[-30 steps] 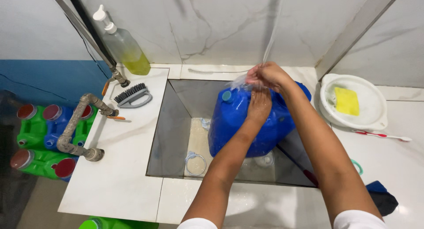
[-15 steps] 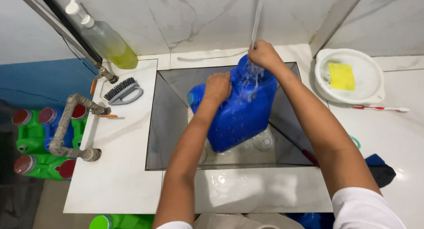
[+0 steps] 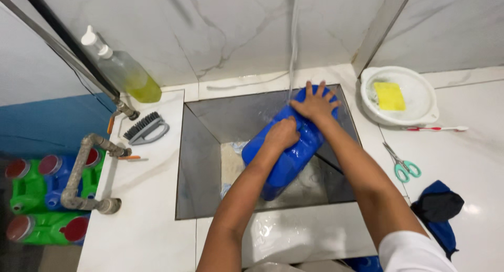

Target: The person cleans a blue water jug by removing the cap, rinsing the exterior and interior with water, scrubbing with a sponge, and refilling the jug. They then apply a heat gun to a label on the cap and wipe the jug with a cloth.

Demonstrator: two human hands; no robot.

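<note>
A blue plastic jerrycan (image 3: pixel 286 151) lies tilted in the sunken grey sink (image 3: pixel 210 141), its upper end under a thin stream of water (image 3: pixel 292 46) falling from above. My right hand (image 3: pixel 315 103) lies flat with fingers spread on the can's upper end. My left hand (image 3: pixel 282 134) is curled into a fist and presses on the can's side just below the right hand. Whether it holds a cloth or sponge I cannot tell. Water wets the can and the sink floor.
A bottle of yellow-green liquid soap (image 3: pixel 123 70) and a scrub brush (image 3: pixel 146 129) stand left of the sink. On the right are a white basin (image 3: pixel 420 109) with a yellow sponge (image 3: pixel 389 96), a toothbrush (image 3: pixel 436 129), scissors (image 3: pixel 401 164) and a dark blue cloth (image 3: pixel 438 209). Green and blue cans (image 3: pixel 37 198) lie below left.
The can has tipped over from near upright to lying slanted with its upper end under the stream. My right hand moved from the top to flat on its upper end; my left slid alongside.
</note>
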